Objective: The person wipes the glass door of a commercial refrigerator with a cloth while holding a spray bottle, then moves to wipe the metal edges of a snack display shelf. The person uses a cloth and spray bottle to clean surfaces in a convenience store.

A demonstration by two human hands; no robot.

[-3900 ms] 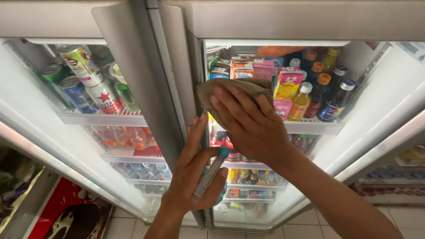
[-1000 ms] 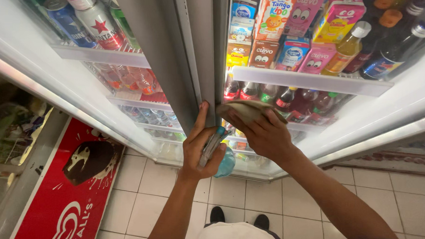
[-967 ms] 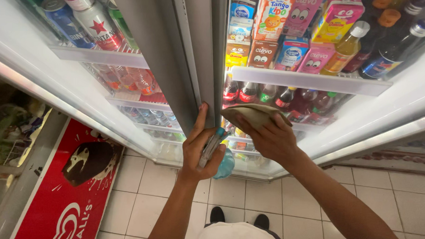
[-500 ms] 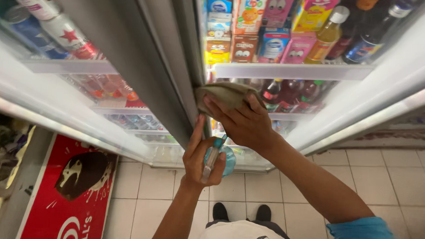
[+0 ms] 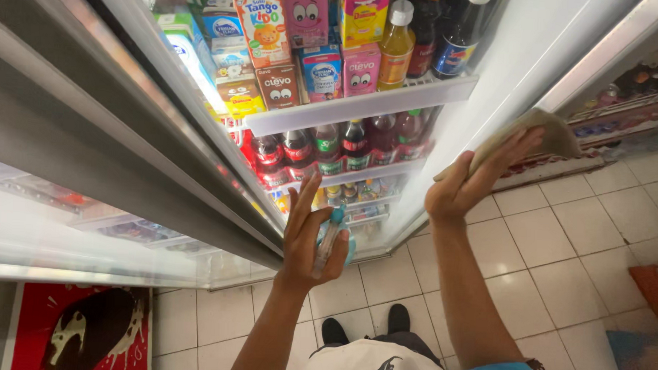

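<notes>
Right hand (image 5: 466,184), centre-right of the frame, has its fingers spread flat and pressed over a folded tan cloth (image 5: 538,134), pinning it against the glass door (image 5: 507,89) at the right. A flat palm like that puts even pressure across the rag, which suits wiping a pane.

Left hand (image 5: 314,239), lower centre, is curled loosely around a small spray bottle (image 5: 332,238), thumb and fingers wrapped on its slim body with the blue-green part poking out at the fingertips. It sits low and close to the door's hinge-side frame (image 5: 198,180), kept clear of the cloth hand yet within reach of the glass.

Moving outward: behind the pane, a white shelf (image 5: 361,104) in the upper centre carries drink cartons (image 5: 305,45) and bottles (image 5: 397,36); below it is a row of dark red bottles (image 5: 323,145). At the bottom of the frame are white floor tiles (image 5: 531,236) and the person's dark shoes (image 5: 368,328); a red floor mat (image 5: 83,329) lies at lower left.
</notes>
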